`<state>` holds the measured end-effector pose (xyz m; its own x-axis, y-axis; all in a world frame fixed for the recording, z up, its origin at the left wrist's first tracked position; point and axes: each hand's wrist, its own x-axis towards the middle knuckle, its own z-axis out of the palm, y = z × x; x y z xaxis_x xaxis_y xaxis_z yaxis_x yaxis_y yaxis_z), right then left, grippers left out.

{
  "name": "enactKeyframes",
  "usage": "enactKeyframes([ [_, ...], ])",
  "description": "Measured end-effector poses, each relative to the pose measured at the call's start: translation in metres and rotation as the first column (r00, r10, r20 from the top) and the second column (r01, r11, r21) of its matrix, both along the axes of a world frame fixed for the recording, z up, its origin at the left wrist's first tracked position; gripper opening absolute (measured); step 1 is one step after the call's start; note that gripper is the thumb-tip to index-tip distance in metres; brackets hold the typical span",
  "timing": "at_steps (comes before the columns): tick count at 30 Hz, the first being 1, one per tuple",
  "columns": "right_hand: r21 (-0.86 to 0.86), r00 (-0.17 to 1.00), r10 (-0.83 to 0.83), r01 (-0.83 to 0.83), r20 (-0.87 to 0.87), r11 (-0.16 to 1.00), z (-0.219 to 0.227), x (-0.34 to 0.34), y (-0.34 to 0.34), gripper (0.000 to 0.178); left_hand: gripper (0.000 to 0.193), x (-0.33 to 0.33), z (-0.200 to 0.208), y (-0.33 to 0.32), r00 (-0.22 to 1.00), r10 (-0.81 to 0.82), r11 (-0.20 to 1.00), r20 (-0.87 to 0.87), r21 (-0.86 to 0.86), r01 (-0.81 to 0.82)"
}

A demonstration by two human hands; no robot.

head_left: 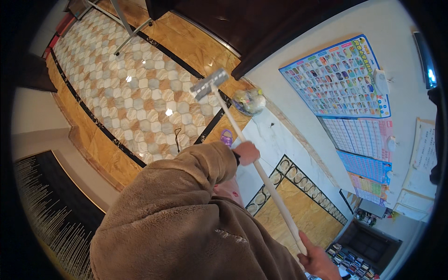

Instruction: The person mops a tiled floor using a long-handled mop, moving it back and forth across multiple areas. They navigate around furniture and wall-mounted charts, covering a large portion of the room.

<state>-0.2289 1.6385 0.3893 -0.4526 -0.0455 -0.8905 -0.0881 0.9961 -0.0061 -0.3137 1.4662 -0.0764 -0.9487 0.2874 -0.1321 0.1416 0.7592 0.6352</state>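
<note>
A long flat mop with a pale pole point(275, 198) slants across the middle of the view. Its grey, flat head point(209, 85) is lifted or resting near the dark floor border; I cannot tell which. Partway along the pole, my left hand point(247, 153) is closed round it, coming out of a fuzzy brown sleeve point(186, 170). My right hand point(319, 259) grips the pole close to its lower-right end. A clear, crumpled plastic bag with things in it point(249, 101) lies against the wall, just beside the mop head. Below my left hand shows a purple slipper point(227, 136).
Patterned tiles point(154, 93) with a black border cover the floor. A dark door point(219, 23) stands at the back. Coloured charts point(333, 77) hang on the right wall. A metal stand point(126, 25) is at the far left, and a dark framed panel point(56, 200) nearer left.
</note>
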Motion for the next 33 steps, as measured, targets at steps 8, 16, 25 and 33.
enactKeyframes([
  [8, 0.201, 0.985, 0.108, -0.08, -0.133, 0.976, 0.095, 0.032, -0.018, 0.063, 0.013, 0.051, 0.091, -0.019, 0.966, -0.256, 0.936, 0.036, 0.257, 0.239],
  [16, 0.251, 0.577, 0.556, -0.524, -0.598, 0.814, 0.074, 0.023, -0.038, 0.06, 0.016, -0.025, 0.084, -0.068, 0.977, -0.099, 0.945, -0.187, 0.291, 0.152],
  [25, 0.379, 0.417, 0.706, -0.629, -0.572, 0.678, 0.017, -0.055, -0.129, 0.062, 0.024, -0.135, 0.052, -0.127, 0.955, 0.161, 0.958, -0.25, 0.273, -0.09],
  [33, 0.453, 0.545, 0.728, -0.569, -0.416, 0.686, 0.037, -0.057, -0.164, 0.057, 0.028, -0.142, 0.043, -0.117, 0.973, 0.105, 0.939, -0.207, 0.343, -0.028],
])
